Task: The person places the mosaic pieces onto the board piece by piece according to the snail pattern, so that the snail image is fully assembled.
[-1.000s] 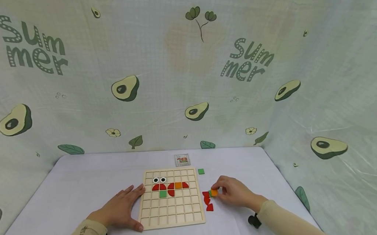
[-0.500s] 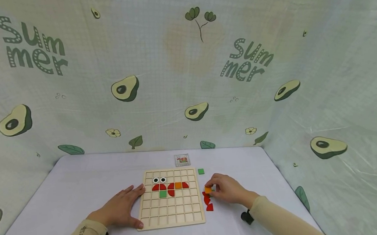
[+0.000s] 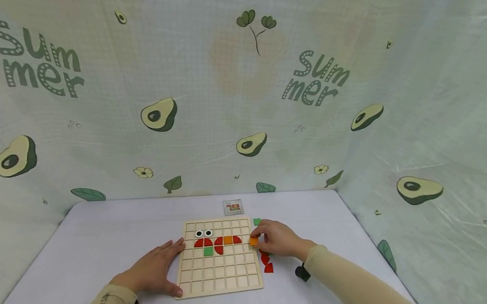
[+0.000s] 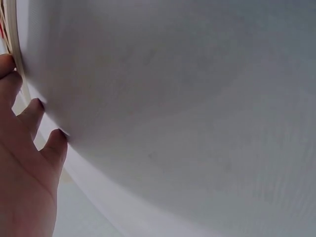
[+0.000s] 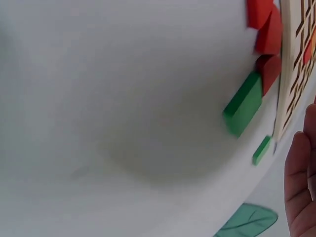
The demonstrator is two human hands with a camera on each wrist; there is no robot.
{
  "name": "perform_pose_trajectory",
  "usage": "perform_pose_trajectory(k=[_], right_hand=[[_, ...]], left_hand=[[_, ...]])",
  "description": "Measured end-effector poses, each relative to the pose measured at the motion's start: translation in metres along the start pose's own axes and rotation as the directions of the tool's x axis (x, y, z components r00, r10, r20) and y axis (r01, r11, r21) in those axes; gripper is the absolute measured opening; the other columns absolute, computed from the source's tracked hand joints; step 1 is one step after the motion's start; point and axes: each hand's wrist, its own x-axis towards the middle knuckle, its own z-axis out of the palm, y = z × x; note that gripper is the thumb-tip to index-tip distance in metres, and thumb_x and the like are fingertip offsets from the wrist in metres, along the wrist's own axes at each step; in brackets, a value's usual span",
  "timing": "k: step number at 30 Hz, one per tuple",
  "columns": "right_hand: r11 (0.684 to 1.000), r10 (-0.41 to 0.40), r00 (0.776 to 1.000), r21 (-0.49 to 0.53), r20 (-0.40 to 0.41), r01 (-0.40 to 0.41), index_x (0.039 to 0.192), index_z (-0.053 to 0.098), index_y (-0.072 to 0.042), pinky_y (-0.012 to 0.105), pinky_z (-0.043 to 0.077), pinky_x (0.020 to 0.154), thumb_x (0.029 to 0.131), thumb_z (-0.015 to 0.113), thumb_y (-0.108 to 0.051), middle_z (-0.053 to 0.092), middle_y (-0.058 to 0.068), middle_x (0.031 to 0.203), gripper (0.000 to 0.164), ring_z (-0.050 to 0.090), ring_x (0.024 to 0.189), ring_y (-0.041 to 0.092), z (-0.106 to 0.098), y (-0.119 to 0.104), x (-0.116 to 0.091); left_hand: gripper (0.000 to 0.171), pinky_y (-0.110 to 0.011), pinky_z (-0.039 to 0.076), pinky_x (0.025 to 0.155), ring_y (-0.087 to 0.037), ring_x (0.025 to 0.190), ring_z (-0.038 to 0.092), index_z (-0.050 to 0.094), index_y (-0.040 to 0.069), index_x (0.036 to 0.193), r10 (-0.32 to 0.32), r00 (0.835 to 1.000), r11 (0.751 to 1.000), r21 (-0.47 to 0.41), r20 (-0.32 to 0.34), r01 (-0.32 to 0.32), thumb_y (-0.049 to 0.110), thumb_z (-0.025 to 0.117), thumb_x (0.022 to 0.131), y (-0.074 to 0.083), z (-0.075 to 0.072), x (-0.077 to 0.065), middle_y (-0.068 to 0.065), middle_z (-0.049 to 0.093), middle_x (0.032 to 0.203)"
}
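Observation:
My right hand (image 3: 280, 239) pinches an orange square block (image 3: 254, 241) between thumb and fingertips, over the right edge of the wooden grid board (image 3: 211, 286). The right wrist view catches only part of that hand (image 5: 299, 182); the orange block it holds is out of sight there. With fingers spread, my left hand (image 3: 150, 270) lies along the board's left edge, its thumb by the near corner. Fingertips (image 4: 55, 143) and the board's side (image 4: 14, 39) show in the left wrist view. Set in the grid are two eye discs (image 3: 204, 233), several red quarter-rounds (image 3: 203, 243), an orange square (image 3: 228, 240) and a green square (image 3: 208, 251).
Loose red quarter-rounds (image 5: 269, 32) and a green block (image 5: 243, 106) lie along the board's right side, with another green square (image 5: 261, 150) farther back. A small patterned picture card (image 3: 233, 207) sits behind the board. Avocado-print cloth (image 3: 210, 164) hangs around the table.
My right hand has carried the orange block left from the loose pieces to the board's right edge. The left hand stays at the board, and the head view has shifted slightly.

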Motion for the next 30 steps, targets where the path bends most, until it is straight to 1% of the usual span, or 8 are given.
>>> perform_pose_trajectory(k=[2, 7, 11, 14, 21, 30], right_hand=[[1.000, -0.014, 1.000, 0.002, 0.016, 0.014, 0.112, 0.076, -0.020, 0.019, 0.048, 0.060, 0.089, 0.075, -0.027, 0.061, -0.008, 0.097, 0.025, 0.051, 0.070, 0.004, 0.004, -0.007, 0.008], [0.999, -0.043, 0.998, -0.017, 0.047, 0.044, 0.113, 0.076, -0.021, 0.019, 0.048, 0.068, 0.089, 0.074, -0.027, 0.061, -0.014, 0.101, 0.025, 0.051, 0.075, 0.004, 0.018, -0.025, 0.026], [0.995, -0.072, 0.996, -0.064, 0.055, 0.075, 0.112, 0.076, -0.021, 0.018, 0.049, 0.074, 0.089, 0.072, -0.024, 0.060, -0.014, 0.101, 0.024, 0.051, 0.080, 0.004, 0.028, -0.038, 0.035], [0.991, -0.094, 0.994, -0.095, 0.049, 0.098, 0.112, 0.076, -0.020, 0.018, 0.049, 0.075, 0.090, 0.071, -0.024, 0.060, -0.014, 0.100, 0.023, 0.052, 0.081, 0.003, 0.033, -0.044, 0.038], [0.986, -0.098, 0.994, -0.131, 0.041, 0.103, 0.111, 0.076, -0.020, 0.017, 0.049, 0.072, 0.089, 0.071, -0.024, 0.061, -0.011, 0.102, 0.022, 0.051, 0.078, 0.003, 0.037, -0.047, 0.039], [0.984, -0.098, 0.995, -0.147, 0.026, 0.100, 0.112, 0.075, -0.022, 0.018, 0.050, 0.075, 0.089, 0.072, -0.025, 0.061, -0.013, 0.104, 0.023, 0.053, 0.082, 0.002, 0.040, -0.044, 0.041]], left_hand=[[0.127, -0.060, 0.029, 0.113, -0.039, 0.143, 0.030, 0.045, 0.010, 0.149, -0.016, 1.000, 1.000, -0.002, 0.001, 0.016, 0.074, 0.085, 0.046, -0.001, 0.001, -0.001, -0.006, 0.034, 0.159], [0.128, -0.061, 0.027, 0.114, -0.041, 0.143, 0.029, 0.044, 0.008, 0.149, 0.005, 1.000, 0.999, -0.031, -0.007, -0.005, 0.073, 0.085, 0.047, 0.000, -0.001, -0.004, -0.008, 0.033, 0.159], [0.128, -0.060, 0.026, 0.115, -0.041, 0.144, 0.028, 0.043, 0.008, 0.149, 0.016, 1.000, 0.999, -0.028, -0.012, -0.016, 0.074, 0.084, 0.047, 0.001, -0.001, -0.003, -0.008, 0.032, 0.160], [0.129, -0.059, 0.025, 0.115, -0.040, 0.144, 0.027, 0.043, 0.009, 0.150, 0.005, 1.000, 1.000, -0.026, -0.008, -0.005, 0.075, 0.084, 0.046, -0.001, 0.000, -0.002, -0.007, 0.032, 0.160], [0.129, -0.059, 0.024, 0.116, -0.039, 0.145, 0.026, 0.043, 0.011, 0.150, -0.014, 1.000, 0.999, -0.035, -0.004, 0.014, 0.074, 0.085, 0.045, -0.001, 0.003, -0.001, -0.005, 0.031, 0.161], [0.130, -0.059, 0.024, 0.116, -0.040, 0.145, 0.027, 0.043, 0.009, 0.150, 0.010, 1.000, 1.000, -0.027, -0.019, -0.011, 0.076, 0.083, 0.046, -0.004, 0.004, -0.001, -0.007, 0.031, 0.160]])
